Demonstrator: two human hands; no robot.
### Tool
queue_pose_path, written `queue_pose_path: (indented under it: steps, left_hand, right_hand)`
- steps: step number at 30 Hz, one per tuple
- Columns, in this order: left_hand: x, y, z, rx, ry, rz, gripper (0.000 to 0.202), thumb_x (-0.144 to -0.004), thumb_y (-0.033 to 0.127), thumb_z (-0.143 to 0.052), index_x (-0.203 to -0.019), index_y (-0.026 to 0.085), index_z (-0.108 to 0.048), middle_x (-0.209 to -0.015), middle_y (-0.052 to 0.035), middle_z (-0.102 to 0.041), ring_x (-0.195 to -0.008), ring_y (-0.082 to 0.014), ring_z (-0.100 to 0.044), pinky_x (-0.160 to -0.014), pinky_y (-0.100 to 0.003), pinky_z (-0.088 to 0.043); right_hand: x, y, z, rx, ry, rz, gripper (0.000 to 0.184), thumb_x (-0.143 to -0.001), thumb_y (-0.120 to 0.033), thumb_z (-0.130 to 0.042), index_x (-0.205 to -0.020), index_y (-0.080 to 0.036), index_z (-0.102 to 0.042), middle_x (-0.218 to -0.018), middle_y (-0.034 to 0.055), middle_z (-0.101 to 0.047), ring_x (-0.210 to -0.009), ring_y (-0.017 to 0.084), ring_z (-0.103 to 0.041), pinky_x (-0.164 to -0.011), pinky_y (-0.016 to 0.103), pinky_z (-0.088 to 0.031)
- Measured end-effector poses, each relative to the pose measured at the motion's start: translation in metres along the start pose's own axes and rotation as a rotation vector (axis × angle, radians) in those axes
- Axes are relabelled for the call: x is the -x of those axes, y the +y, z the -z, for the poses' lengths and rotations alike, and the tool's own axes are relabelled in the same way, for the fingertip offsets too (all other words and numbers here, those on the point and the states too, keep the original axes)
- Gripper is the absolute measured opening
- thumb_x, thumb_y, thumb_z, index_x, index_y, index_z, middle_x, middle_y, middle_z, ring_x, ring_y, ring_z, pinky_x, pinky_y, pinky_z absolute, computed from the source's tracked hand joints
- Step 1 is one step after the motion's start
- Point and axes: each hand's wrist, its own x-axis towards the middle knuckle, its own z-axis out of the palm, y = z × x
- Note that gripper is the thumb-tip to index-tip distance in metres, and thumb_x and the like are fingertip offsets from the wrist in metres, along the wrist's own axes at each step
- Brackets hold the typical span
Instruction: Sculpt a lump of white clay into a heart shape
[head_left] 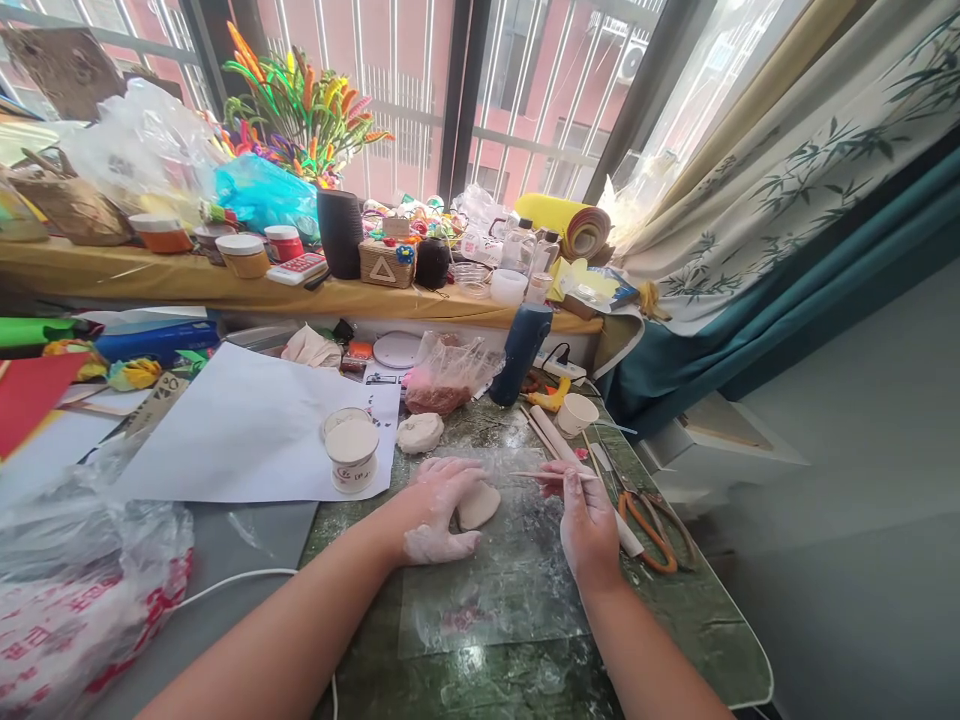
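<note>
Starting at the left, a white paper [247, 425] lies on the worktop [675, 600] with a paper cup [352, 452] on its corner and a clay lump [420, 433] just beside it. The left hand [439, 510], dusted white, has its fingers spread flat and grips nothing; the fingertips rest on a flat clay piece [480, 505] lying on a clear plastic sheet [502, 590]. The right hand [589, 520] has its fingers closed around a thin stick [551, 475], whose tip points toward the piece. Scissors [649, 520] lie further right. This looks like the shaping step; working the piece with the stick would call for light pressure and a steady left hand.
</note>
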Motion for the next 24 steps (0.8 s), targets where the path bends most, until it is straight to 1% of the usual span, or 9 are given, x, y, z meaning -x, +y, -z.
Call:
queue_pose_path:
  steps: [3, 6, 8, 11, 14, 16, 19, 22, 24]
  left_hand:
    - [-0.004, 0.003, -0.006, -0.040, 0.057, 0.123, 0.082, -0.073, 0.050, -0.080, -0.144, 0.022, -0.049, -0.144, -0.0140, -0.057, -0.133, -0.0394, -0.050, -0.114, -0.057, -0.035]
    - [-0.007, 0.003, -0.011, -0.042, 0.084, 0.156, 0.075, -0.073, 0.041, -0.080, -0.140, 0.021, -0.052, -0.134, -0.0136, -0.063, -0.126, -0.0375, -0.055, -0.110, -0.056, -0.041]
    - [-0.007, 0.001, -0.011, 0.000, 0.079, 0.117, 0.073, -0.071, 0.034, -0.080, -0.138, 0.021, -0.054, -0.132, -0.0128, -0.064, -0.124, -0.0355, -0.057, -0.109, -0.052, -0.043]
    - [-0.007, -0.004, -0.007, 0.065, 0.049, 0.064, 0.070, -0.069, 0.031, -0.080, -0.134, 0.022, -0.055, -0.130, -0.0117, -0.066, -0.122, -0.0341, -0.059, -0.108, -0.050, -0.045]
    - [-0.005, -0.007, 0.000, 0.103, 0.008, 0.025, 0.068, -0.069, 0.026, -0.078, -0.134, 0.023, -0.056, -0.130, -0.0103, -0.066, -0.122, -0.0327, -0.060, -0.109, -0.048, -0.046]
    - [-0.004, -0.007, 0.003, 0.108, -0.017, 0.004, 0.068, -0.069, 0.024, -0.076, -0.134, 0.022, -0.057, -0.131, -0.0103, -0.066, -0.124, -0.0323, -0.060, -0.109, -0.047, -0.046]
    - [-0.002, -0.002, 0.004, 0.089, -0.039, -0.012, 0.069, -0.070, 0.024, -0.074, -0.137, 0.022, -0.056, -0.135, -0.0111, -0.064, -0.127, -0.0323, -0.058, -0.112, -0.046, -0.045]
    - [-0.001, 0.006, -0.002, 0.050, -0.008, 0.040, 0.078, -0.075, 0.036, -0.080, -0.145, 0.023, -0.050, -0.147, -0.0124, -0.056, -0.136, -0.0359, -0.051, -0.116, -0.051, -0.040]
    - [-0.003, 0.009, -0.009, 0.018, 0.038, 0.120, 0.084, -0.075, 0.047, -0.083, -0.147, 0.023, -0.048, -0.147, -0.0132, -0.055, -0.136, -0.0382, -0.049, -0.116, -0.054, -0.038]
  right_hand:
    - [0.001, -0.005, -0.001, 0.016, -0.045, 0.039, 0.040, -0.104, -0.054, -0.044, -0.105, -0.021, -0.067, -0.106, 0.0104, -0.073, -0.081, 0.023, -0.069, -0.076, 0.039, -0.058]
    - [-0.001, -0.019, -0.006, 0.148, -0.157, 0.166, 0.031, -0.105, -0.046, -0.047, -0.102, -0.024, -0.068, -0.106, 0.0088, -0.073, -0.093, 0.024, -0.069, -0.084, 0.038, -0.056]
    - [-0.004, -0.030, -0.013, 0.221, -0.251, 0.264, 0.025, -0.105, -0.041, -0.049, -0.099, -0.024, -0.067, -0.102, 0.0072, -0.074, -0.098, 0.024, -0.069, -0.089, 0.038, -0.054]
    - [-0.009, -0.039, -0.026, 0.251, -0.351, 0.347, 0.021, -0.104, -0.036, -0.050, -0.097, -0.025, -0.066, -0.098, 0.0055, -0.074, -0.096, 0.024, -0.069, -0.089, 0.037, -0.052]
    - [-0.011, -0.033, -0.035, 0.194, -0.336, 0.313, 0.023, -0.104, -0.036, -0.050, -0.095, -0.025, -0.067, -0.098, 0.0055, -0.074, -0.096, 0.023, -0.068, -0.089, 0.038, -0.052]
    - [-0.009, -0.025, -0.036, 0.129, -0.307, 0.239, 0.024, -0.104, -0.038, -0.050, -0.095, -0.024, -0.068, -0.098, 0.0059, -0.073, -0.096, 0.024, -0.068, -0.089, 0.038, -0.053]
    - [-0.006, -0.016, -0.032, 0.054, -0.260, 0.126, 0.028, -0.105, -0.042, -0.049, -0.098, -0.023, -0.069, -0.093, 0.0060, -0.072, -0.085, 0.023, -0.068, -0.079, 0.036, -0.056]
    - [-0.004, -0.014, -0.028, -0.009, -0.224, 0.056, 0.031, -0.105, -0.045, -0.047, -0.098, -0.023, -0.068, -0.087, 0.0049, -0.071, -0.075, 0.021, -0.067, -0.069, 0.033, -0.056]
    - [-0.004, -0.015, -0.027, -0.018, -0.236, 0.052, 0.031, -0.105, -0.045, -0.048, -0.095, -0.023, -0.068, -0.084, 0.0042, -0.070, -0.074, 0.020, -0.066, -0.068, 0.032, -0.055]
